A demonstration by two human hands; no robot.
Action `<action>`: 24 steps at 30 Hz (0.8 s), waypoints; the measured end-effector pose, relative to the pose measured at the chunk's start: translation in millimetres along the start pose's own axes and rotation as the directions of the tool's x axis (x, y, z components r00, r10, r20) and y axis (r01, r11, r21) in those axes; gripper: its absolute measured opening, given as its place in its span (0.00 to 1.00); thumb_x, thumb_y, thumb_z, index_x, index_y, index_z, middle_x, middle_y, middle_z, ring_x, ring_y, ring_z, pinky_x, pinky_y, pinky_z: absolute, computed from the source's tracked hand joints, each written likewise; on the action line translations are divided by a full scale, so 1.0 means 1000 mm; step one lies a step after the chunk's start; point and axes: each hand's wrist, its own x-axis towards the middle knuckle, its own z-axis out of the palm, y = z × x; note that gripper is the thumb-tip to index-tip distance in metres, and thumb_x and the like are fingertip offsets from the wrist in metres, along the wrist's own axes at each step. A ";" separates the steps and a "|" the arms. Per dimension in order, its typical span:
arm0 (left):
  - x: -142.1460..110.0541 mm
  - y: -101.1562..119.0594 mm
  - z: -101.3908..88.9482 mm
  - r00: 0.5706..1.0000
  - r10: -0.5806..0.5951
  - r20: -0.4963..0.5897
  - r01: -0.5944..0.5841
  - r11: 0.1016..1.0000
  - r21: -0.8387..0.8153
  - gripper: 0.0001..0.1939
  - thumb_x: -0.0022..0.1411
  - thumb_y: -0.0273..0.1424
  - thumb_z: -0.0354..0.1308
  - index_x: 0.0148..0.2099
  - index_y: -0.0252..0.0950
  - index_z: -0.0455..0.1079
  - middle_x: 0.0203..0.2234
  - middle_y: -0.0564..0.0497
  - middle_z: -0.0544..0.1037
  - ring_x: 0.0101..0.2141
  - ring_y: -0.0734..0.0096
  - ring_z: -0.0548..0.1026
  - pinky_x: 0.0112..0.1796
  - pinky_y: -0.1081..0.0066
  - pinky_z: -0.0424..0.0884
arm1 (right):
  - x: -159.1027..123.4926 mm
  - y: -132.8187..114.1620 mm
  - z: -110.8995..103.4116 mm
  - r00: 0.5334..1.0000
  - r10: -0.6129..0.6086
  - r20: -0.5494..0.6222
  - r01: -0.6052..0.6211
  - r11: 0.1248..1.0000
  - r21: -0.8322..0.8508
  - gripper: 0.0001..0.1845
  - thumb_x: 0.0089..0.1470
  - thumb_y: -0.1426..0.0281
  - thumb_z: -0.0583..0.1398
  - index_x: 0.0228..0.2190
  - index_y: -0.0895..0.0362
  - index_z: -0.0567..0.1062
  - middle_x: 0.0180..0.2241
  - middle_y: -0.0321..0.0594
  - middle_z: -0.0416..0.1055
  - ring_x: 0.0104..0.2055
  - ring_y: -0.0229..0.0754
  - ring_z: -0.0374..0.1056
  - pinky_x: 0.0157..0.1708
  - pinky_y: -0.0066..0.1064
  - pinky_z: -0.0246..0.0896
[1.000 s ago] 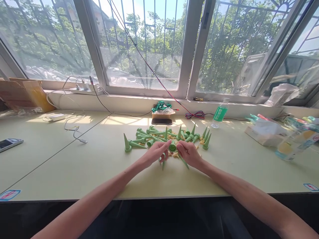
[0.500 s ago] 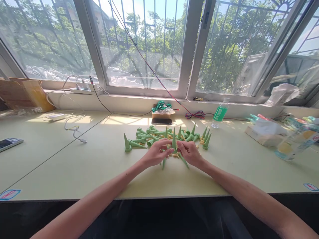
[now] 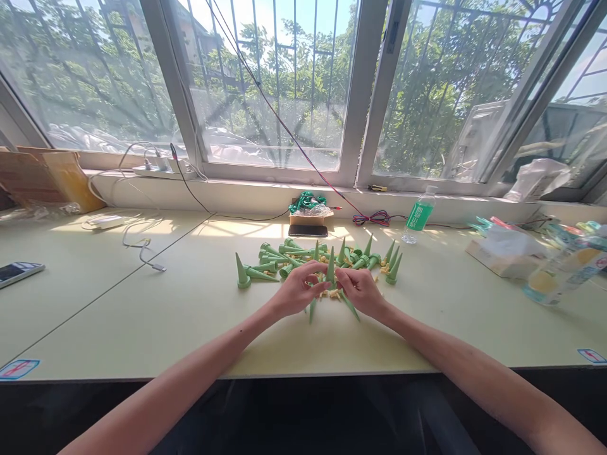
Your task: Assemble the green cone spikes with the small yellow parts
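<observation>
My left hand point(image 3: 300, 289) grips a green plastic spike point(image 3: 331, 265) by its wide base, point up. Close against the right side of that base, my right hand point(image 3: 361, 289) has its fingertips pinched together; whatever they hold is hidden. Behind and around both hands lies a pile of similar green spikes point(image 3: 269, 258), some upright and others on their sides. Small yellow pieces point(image 3: 334, 294) are scattered among them and just below my fingers. A spike point(image 3: 351, 306) lies in front of my right hand, and one stands upright point(image 3: 243, 272) at the pile's left end.
Behind the pile are a dark phone point(image 3: 308, 231) and a small cardboard box point(image 3: 310, 220). A green-labelled bottle point(image 3: 420, 215) and a tissue box point(image 3: 497, 258) stand to the right. White cables point(image 3: 142, 253) and another phone point(image 3: 19, 273) lie to the left.
The held spike has tilted or shifted very slightly between my fingers. Both hands stay in nearly the same place, and the pile looks unchanged.
</observation>
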 end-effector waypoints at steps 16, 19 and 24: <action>0.001 0.001 -0.001 0.974 0.224 -0.015 -0.205 0.915 0.348 0.10 0.66 0.34 0.56 0.47 0.39 0.74 0.41 0.47 0.72 0.29 0.76 0.72 0.28 0.76 0.72 | -0.001 0.003 0.003 0.999 0.034 0.041 -0.037 0.997 0.074 0.29 0.65 0.51 0.46 0.21 0.56 0.66 0.13 0.32 0.58 0.18 0.34 0.54 0.20 0.27 0.49; 0.000 -0.001 -0.002 0.968 0.251 -0.003 -0.231 0.896 0.380 0.10 0.66 0.34 0.56 0.47 0.40 0.74 0.41 0.47 0.71 0.32 0.75 0.73 0.29 0.75 0.73 | -0.001 0.002 0.003 0.999 0.022 0.041 -0.025 0.998 0.060 0.29 0.66 0.51 0.46 0.19 0.56 0.63 0.13 0.31 0.58 0.18 0.34 0.54 0.21 0.28 0.48; 0.000 -0.003 -0.003 0.961 0.278 0.006 -0.256 0.876 0.409 0.10 0.67 0.35 0.56 0.47 0.39 0.74 0.41 0.47 0.71 0.33 0.75 0.74 0.30 0.76 0.73 | -0.001 0.001 0.003 0.999 0.002 0.046 -0.004 0.999 0.041 0.30 0.66 0.53 0.46 0.17 0.55 0.59 0.13 0.31 0.56 0.18 0.34 0.52 0.22 0.28 0.46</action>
